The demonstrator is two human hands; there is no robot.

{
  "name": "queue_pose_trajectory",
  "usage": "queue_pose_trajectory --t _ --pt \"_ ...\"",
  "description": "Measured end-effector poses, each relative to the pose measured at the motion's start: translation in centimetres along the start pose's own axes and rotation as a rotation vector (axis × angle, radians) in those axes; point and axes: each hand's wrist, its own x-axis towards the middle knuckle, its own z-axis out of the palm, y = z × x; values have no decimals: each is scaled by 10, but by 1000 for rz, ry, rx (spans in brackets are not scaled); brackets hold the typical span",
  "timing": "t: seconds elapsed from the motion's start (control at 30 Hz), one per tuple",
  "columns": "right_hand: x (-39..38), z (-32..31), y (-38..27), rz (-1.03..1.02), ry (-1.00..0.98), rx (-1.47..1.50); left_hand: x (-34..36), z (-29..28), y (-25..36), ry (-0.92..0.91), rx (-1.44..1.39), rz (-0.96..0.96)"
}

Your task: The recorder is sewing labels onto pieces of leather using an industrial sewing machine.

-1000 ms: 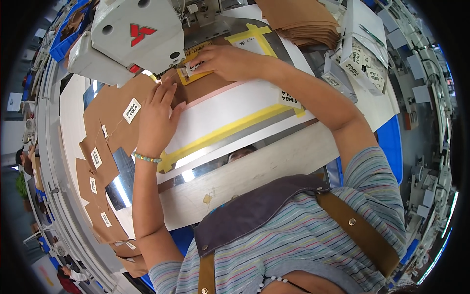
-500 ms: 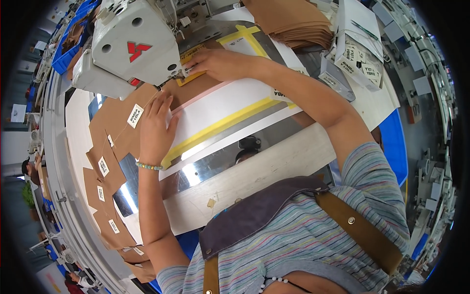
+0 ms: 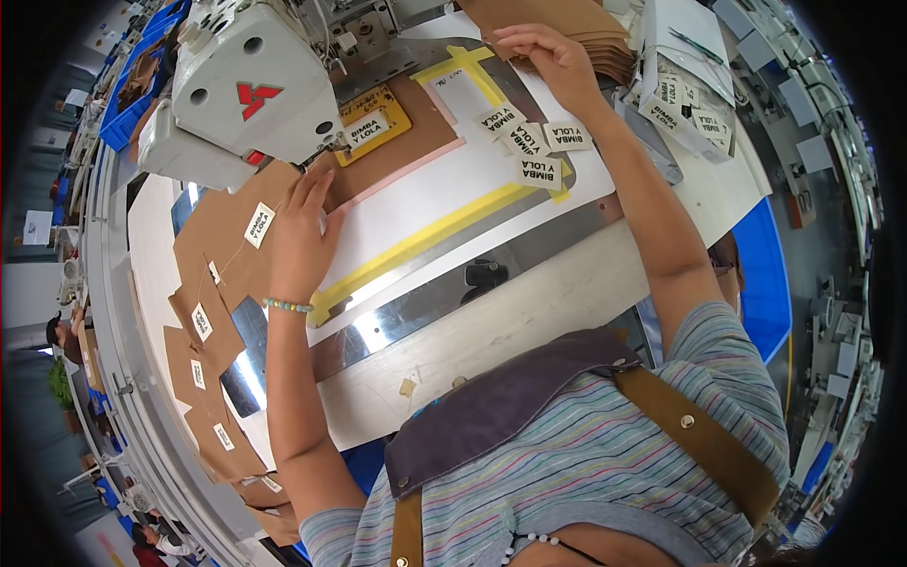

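Note:
My left hand (image 3: 304, 227) lies flat with its fingers stretched on a brown panel (image 3: 427, 130), just in front of the needle area of a white sewing machine (image 3: 217, 85). On that panel, beside the needle area, is a yellow frame-like template (image 3: 392, 115) with a white printed label (image 3: 368, 129) in its opening. My right hand (image 3: 559, 71) hovers by a stack of brown panels (image 3: 600, 42), fingers extended and nothing visible in them. Several loose white labels (image 3: 527, 140) lie on the white work surface between the panel and my right forearm.
Brown panels with labels (image 3: 213, 350), joined by thread, trail off to the left. Yellow tape (image 3: 425, 244) borders the white sheet. A box of labels (image 3: 675, 118) with tweezers (image 3: 697, 49) on top stands at the right. Blue bins (image 3: 761, 274) flank the table.
My right hand has left the template and moved right, to the stack. The label in the template and the loose labels now show. My left hand has stayed nearly still.

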Motion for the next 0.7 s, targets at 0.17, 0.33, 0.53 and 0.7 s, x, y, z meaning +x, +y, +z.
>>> queue_pose_trajectory --t 0.17,0.33,0.53,0.7 --pt "-1 7 6 213 153 172 0 12 -5 61 90 77" --pt "-5 7 6 146 168 107 17 22 2 70 70 153" --pt "-3 2 11 187 179 127 27 29 1 1 -17 99" --pt "-5 15 7 170 177 103 21 22 -12 -4 -30 109"
